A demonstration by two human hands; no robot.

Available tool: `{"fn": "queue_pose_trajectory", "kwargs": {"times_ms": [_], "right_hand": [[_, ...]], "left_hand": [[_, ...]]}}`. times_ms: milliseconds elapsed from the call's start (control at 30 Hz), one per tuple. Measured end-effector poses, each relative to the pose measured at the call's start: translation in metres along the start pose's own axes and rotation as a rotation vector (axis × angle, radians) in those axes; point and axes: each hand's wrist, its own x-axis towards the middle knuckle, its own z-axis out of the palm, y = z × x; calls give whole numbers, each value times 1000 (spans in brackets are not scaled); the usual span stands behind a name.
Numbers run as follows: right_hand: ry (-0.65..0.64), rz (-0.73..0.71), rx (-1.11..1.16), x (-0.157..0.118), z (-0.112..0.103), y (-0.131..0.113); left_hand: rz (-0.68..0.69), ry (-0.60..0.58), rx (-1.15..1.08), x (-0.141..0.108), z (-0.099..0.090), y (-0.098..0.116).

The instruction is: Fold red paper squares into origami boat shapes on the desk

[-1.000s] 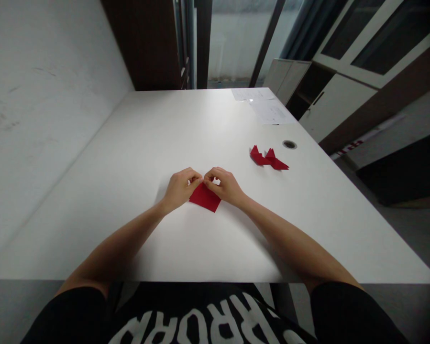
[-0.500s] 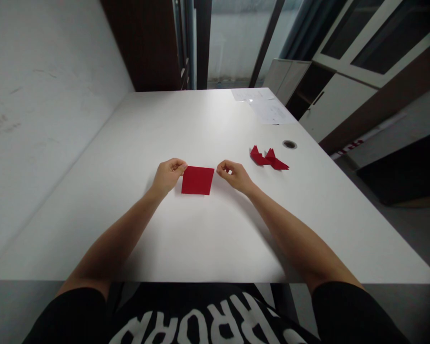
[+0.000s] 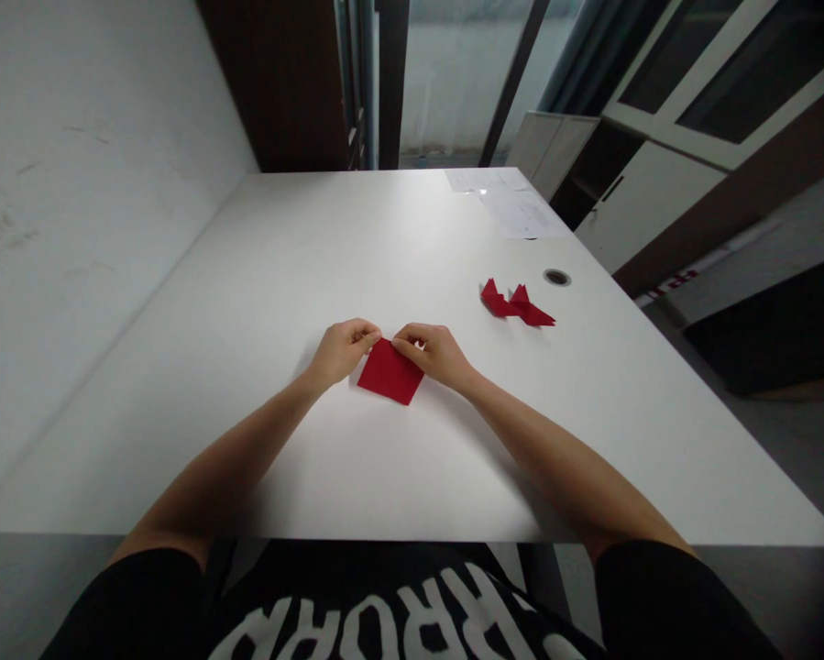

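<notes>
From my remote view I have a square sheet of thin red origami paper (image 3: 390, 372) lying on the white laminate bench (image 3: 260, 275), turned so that one corner points towards the person. The sheet is the reference for everything else here. The left hand (image 3: 343, 353) sits just beside its upper-left edge, with the fingertips curled in at the top corner. The right hand (image 3: 433, 356) is just beside its upper-right edge, with the fingers (image 3: 404, 337) lying over the paper. Both hands are gripping the sheet lightly near that top corner, and neither is clenched into a fist. The fingers hide the corner, so I cannot tell whether it is creased.

Beyond the sheet and to the right lies a folded, pointed red paper shape (image 3: 514, 302), well apart from the hands. Just past that shape is a round metal-rimmed cable hole (image 3: 556, 277) in the bench. Farther away, beyond the sheet, two printed white papers (image 3: 518, 206) lie near the far edge.
</notes>
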Motion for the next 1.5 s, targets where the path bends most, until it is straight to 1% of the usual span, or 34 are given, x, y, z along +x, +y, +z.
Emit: {"fn": "queue_pose_trajectory", "kwargs": {"times_ms": [133, 267, 367, 533, 633, 767, 833, 933, 1067, 1133, 1200, 1300, 1400, 1500], "right_hand": [[-7, 12, 15, -1, 0, 1], [61, 40, 52, -1, 0, -1], [95, 68, 87, -1, 0, -1], [204, 123, 111, 0, -3, 5], [258, 157, 125, 2, -7, 12], [370, 201, 146, 5, -11, 23], [405, 218, 160, 6, -11, 30], [438, 244, 187, 7, -11, 40], [510, 298, 262, 8, -10, 53], [520, 322, 303, 7, -7, 57], [526, 338, 349, 7, -3, 57], [519, 351, 409, 5, 4, 52], [455, 348, 457, 2, 8, 46], [356, 317, 500, 1, 9, 40]], "left_hand": [[27, 53, 100, -3, 3, 4], [64, 41, 90, -4, 5, 3], [41, 33, 58, -4, 6, 1], [-10, 9, 60, -6, 9, -6], [-21, 5, 89, -6, 11, -10], [-24, -12, 106, -5, 11, -13], [-17, -18, 112, -4, 11, -14], [-17, 13, 100, -2, 9, -18], [-54, 71, -9, 2, 9, -25], [-77, 82, -81, 2, 11, -27], [-92, 59, -146, 1, 15, -26], [-60, 10, -201, 1, 20, -23], [-22, 56, -227, 1, 20, -23], [-28, 133, -264, 2, 18, -23]]}}
